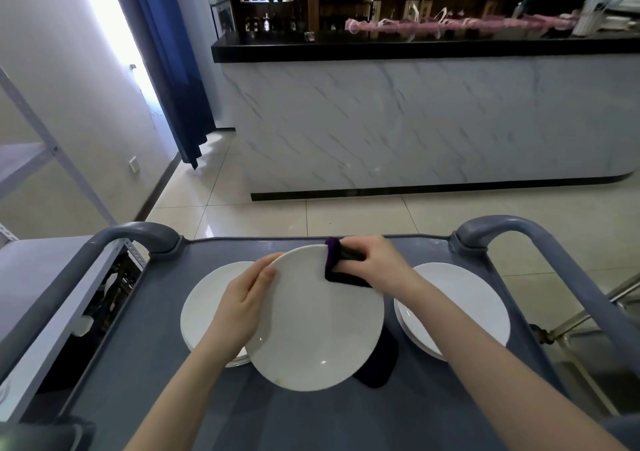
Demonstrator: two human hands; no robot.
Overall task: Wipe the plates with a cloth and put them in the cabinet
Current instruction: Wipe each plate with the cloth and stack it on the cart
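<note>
A large white plate (pixel 318 322) is held tilted above the grey cart top (pixel 311 416). My left hand (pixel 246 301) grips its left rim. My right hand (pixel 374 263) presses a dark purple cloth (pixel 337 267) against the plate's upper right edge. Part of the cloth (pixel 377 364) hangs down behind the plate at its lower right. A stack of white plates (pixel 207 305) lies on the cart at the left, partly hidden by my left hand. Another stack of plates (pixel 460 305) lies at the right.
The cart has raised grey handles at the left (pixel 135 234) and right (pixel 512 229). A grey metal shelf unit (pixel 41 277) stands to the left. A marble-fronted counter (pixel 415 121) with a black top stands across the tiled floor (pixel 346 215).
</note>
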